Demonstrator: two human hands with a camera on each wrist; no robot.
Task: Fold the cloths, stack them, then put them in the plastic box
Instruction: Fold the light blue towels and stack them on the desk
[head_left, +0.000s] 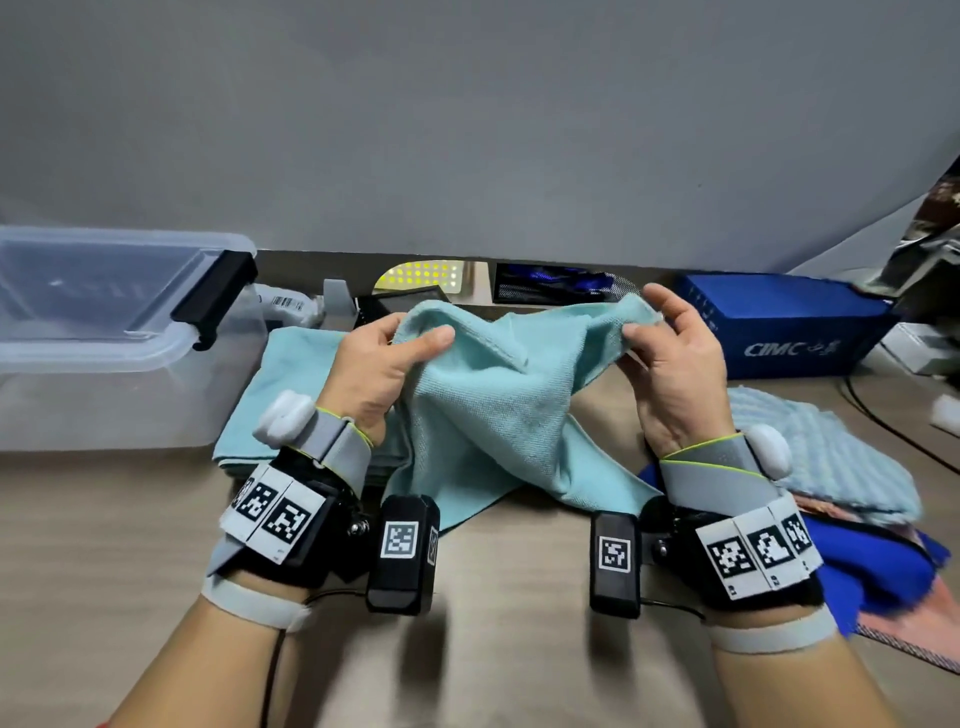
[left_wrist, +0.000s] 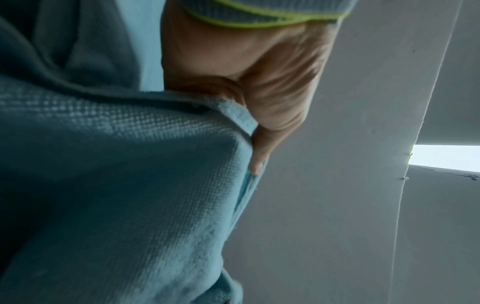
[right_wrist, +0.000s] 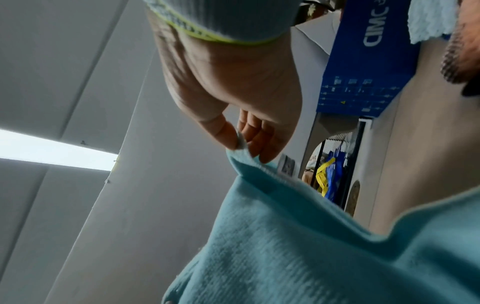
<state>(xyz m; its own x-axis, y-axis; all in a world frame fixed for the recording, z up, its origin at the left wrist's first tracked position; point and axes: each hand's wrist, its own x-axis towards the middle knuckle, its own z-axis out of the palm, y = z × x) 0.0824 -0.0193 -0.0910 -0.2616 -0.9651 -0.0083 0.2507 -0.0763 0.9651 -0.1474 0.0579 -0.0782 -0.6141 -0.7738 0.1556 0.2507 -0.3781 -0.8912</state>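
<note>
**Teal cloth held up by two corners over the desk**

Across the bottom half of the head view runs the tan desk (head_left: 498, 649), and against its far edge at 12 o'clock rises a plain grey wall (head_left: 467, 130). At 9 o'clock stands the plastic box (head_left: 104, 358), clear-walled, with a clear lid (head_left: 98, 296) and a black latch (head_left: 215, 299) on its near end. At 3 o'clock a blue carton (head_left: 784, 325) printed "CIMC" lies along the desk's back edge.

At the centre hangs the teal cloth (head_left: 498, 410), lifted off the desk and sagging between the two hands, its lower corners draping down to the desk surface. Behind it, toward 9 o'clock and just beside the box, a folded teal cloth (head_left: 270, 395) lies flat. Toward 4 o'clock a pile waits: a pale blue ribbed cloth (head_left: 826, 457) on top, a deep blue cloth (head_left: 878, 577) under it, and a pink cloth (head_left: 935, 629) at the bottom edge.

The person's left hand (head_left: 382, 374) grips the teal cloth's upper left corner, thumb pressed over the fabric and fingers curled behind it; the left wrist view shows the hem (left_wrist: 241, 117) tucked against the palm. The right hand (head_left: 675, 364) pinches the upper right corner between thumb and fingertips (right_wrist: 255, 144), the other fingers relaxed. Both wrists carry black camera mounts with printed markers.
</note>
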